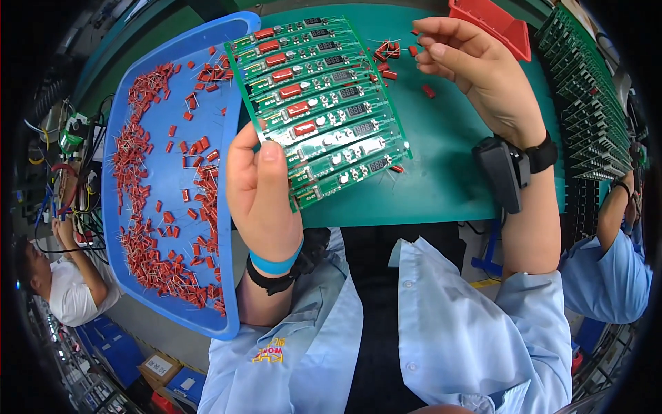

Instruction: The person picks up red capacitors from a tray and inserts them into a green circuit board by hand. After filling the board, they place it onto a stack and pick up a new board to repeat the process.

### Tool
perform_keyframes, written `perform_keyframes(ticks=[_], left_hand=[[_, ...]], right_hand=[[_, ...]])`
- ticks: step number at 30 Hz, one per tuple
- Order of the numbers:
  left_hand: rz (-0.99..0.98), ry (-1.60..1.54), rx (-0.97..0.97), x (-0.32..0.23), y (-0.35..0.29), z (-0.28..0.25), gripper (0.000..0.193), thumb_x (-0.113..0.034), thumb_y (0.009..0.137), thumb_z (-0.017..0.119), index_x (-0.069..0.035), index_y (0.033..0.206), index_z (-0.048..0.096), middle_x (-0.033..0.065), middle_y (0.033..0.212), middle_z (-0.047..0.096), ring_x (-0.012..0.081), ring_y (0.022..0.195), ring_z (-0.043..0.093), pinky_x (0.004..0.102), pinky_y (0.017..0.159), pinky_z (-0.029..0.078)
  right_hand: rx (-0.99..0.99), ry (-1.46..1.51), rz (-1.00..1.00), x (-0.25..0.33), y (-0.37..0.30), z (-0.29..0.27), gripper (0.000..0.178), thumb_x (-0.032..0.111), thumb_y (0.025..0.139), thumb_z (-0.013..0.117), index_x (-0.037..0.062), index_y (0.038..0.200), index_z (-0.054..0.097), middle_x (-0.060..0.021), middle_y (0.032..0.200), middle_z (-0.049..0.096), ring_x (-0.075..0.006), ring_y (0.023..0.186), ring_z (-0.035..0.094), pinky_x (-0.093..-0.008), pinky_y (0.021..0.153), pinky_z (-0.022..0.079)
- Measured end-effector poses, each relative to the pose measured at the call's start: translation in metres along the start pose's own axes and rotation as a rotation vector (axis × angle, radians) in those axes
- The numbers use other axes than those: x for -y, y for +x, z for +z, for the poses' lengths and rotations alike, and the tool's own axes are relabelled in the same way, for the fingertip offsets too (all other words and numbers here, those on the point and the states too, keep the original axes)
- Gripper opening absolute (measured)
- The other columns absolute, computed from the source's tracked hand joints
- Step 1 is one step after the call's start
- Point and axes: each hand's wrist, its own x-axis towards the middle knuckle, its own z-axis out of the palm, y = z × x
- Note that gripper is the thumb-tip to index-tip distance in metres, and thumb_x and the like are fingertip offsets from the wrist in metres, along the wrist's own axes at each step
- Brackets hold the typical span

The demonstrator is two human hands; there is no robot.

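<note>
My left hand (263, 183) grips a green circuit board panel (324, 146) by its lower left edge, thumb on top, and holds it tilted above the table. The panel has rows of small black digit displays, and red box capacitors (298, 109) sit in most rows; the nearest rows show none. To the panel's right, my right hand (476, 65) is raised with curled fingers, thumb near the index finger. A small red bit shows at its fingertips; what they hold is too small to make out. Loose red capacitors (387, 52) with wire leads lie on the mat between panel and right hand.
At left, a blue tray (231, 276) holds many loose red capacitors. The green mat (455, 186) covers the table. A red bin (493, 24) stands at the far right, beside a rack of upright green boards (583, 96). Other people work at both sides.
</note>
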Motion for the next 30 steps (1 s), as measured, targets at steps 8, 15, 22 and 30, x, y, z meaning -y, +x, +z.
perform_keyframes(ticks=[8, 15, 22, 30], left_hand=[[0.024, 0.031, 0.045, 0.008, 0.001, -0.004, 0.036, -0.013, 0.093, 0.044, 0.008, 0.122, 0.036, 0.0160, 0.112, 0.056, 0.0147, 0.097, 0.057, 0.0282, 0.086, 0.045], [0.032, 0.004, 0.046, 0.012, 0.003, -0.005, 0.036, -0.012, 0.094, 0.044, 0.008, 0.123, 0.035, 0.0167, 0.112, 0.056, 0.0151, 0.098, 0.056, 0.0282, 0.086, 0.044], [0.037, 0.007, 0.049, 0.013, 0.002, -0.008, 0.035, -0.011, 0.094, 0.044, 0.007, 0.123, 0.036, 0.0168, 0.111, 0.057, 0.0155, 0.098, 0.057, 0.0282, 0.086, 0.044], [0.039, -0.003, 0.048, 0.012, 0.002, -0.014, 0.034, -0.011, 0.093, 0.044, 0.007, 0.122, 0.037, 0.0167, 0.109, 0.057, 0.0154, 0.097, 0.057, 0.0280, 0.085, 0.045]], right_hand=[[0.001, -0.209, -0.143, -0.013, 0.003, -0.007, 0.028, 0.011, 0.088, 0.056, 0.0007, 0.113, 0.054, -0.0046, 0.104, 0.057, -0.0108, 0.093, 0.056, -0.0244, 0.087, 0.044], [-0.038, -0.073, -0.092, -0.011, 0.003, 0.001, 0.026, 0.008, 0.087, 0.056, -0.0006, 0.111, 0.054, -0.0056, 0.105, 0.058, -0.0107, 0.094, 0.057, -0.0231, 0.085, 0.044], [0.008, -0.108, -0.044, -0.011, -0.001, 0.014, 0.029, 0.006, 0.086, 0.057, -0.0014, 0.114, 0.053, -0.0063, 0.107, 0.058, -0.0099, 0.094, 0.056, -0.0220, 0.081, 0.044], [0.017, -0.097, -0.128, -0.019, -0.001, 0.016, 0.033, 0.007, 0.087, 0.056, -0.0008, 0.118, 0.052, -0.0051, 0.102, 0.059, -0.0095, 0.094, 0.055, -0.0217, 0.078, 0.044]])
